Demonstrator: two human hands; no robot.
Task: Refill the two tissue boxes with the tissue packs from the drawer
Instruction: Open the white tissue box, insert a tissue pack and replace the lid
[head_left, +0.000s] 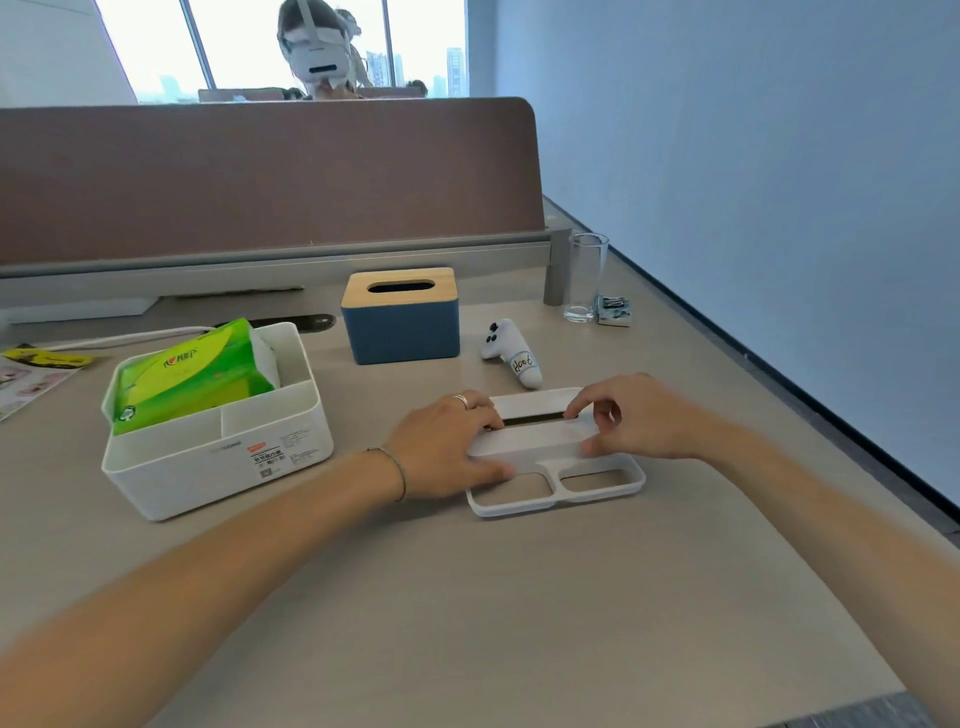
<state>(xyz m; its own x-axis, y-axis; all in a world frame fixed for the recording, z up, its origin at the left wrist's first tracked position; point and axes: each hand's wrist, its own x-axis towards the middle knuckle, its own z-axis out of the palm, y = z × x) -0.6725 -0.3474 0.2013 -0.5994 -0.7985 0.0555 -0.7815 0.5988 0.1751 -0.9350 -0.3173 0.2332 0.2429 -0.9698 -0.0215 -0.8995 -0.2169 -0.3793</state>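
Both hands rest on the white lid (556, 452), which lies flat on the desk (519, 623) to the right of its box. The left hand (447, 447) presses on the lid's left end, fingers loosely spread, thumb at the near edge and fingertips reaching the dark dispensing slot. The right hand (634, 415) pinches the right end, thumb on the near side and curled fingers at the slot's end. Two open cut-outs show along the lid's near edge.

Left of the lid stands the white tissue box (218, 457), uncovered, with a green tissue pack (192, 374) sitting tilted in its rear compartment, one end sticking up above the rim. Behind, the blue tissue box (401, 325) stands with its wooden lid on, its slot showing dark. A white controller (511, 353) lies just beyond the white lid, between it and the blue box. An upright drinking glass (586, 278) and a small packet (614, 310) stand at the far right, against the partition (260, 182)
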